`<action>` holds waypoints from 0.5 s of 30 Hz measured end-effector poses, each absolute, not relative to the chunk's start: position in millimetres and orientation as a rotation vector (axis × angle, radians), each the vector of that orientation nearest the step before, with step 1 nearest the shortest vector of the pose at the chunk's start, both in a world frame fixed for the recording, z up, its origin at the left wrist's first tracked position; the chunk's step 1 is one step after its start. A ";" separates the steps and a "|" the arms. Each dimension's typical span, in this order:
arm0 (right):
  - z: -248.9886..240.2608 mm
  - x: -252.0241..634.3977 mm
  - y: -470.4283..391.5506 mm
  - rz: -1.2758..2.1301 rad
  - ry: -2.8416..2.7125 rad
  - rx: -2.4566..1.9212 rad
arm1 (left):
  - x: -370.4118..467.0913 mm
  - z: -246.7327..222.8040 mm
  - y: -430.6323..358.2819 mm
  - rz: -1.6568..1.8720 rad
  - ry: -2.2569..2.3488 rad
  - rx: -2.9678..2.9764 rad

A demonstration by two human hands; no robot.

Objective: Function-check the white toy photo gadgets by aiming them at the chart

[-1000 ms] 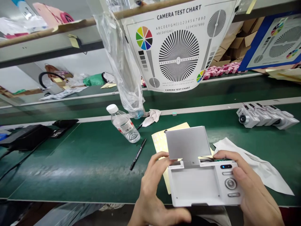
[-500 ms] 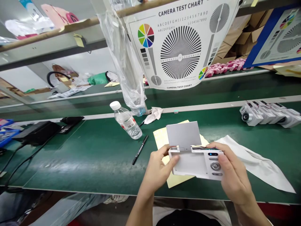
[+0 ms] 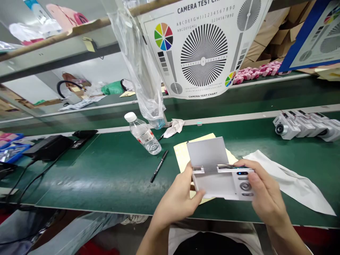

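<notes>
Behind the device [image 3: 217,186], part-hidden yellow paper [image 3: 181,154]

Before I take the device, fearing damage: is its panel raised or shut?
Raised: the panel tilts up from the device, leaving its recess uncovered.

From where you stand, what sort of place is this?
Probably a camera assembly or testing workshop: there's a camera test chart, a row of similar silvery units, and an opened device.

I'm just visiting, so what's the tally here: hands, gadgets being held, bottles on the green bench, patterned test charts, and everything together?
Left hand and right hand: 2
Held gadget: 1
Bottle: 1
Hanging central chart and blue-edged chart: 2
Total: 6
</notes>
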State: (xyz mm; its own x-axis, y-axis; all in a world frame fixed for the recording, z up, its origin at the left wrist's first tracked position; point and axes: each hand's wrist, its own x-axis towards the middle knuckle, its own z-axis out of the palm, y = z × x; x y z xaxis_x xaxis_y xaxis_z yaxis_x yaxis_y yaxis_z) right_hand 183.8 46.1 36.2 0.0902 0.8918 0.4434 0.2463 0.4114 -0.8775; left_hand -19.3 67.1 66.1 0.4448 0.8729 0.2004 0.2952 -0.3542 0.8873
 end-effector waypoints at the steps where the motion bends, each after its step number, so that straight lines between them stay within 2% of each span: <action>1: 36.3 186.2 47.1 0.742 -1.378 -1.084 | -23.7 70.3 65.8 0.837 0.933 1.875; 7: 36.3 191.4 51.8 1.150 -1.088 -0.898 | -36.7 75.5 58.6 0.885 0.715 1.873; 15: 38.5 193.9 46.7 1.082 -1.065 -0.941 | -37.2 64.8 51.1 1.049 0.870 1.964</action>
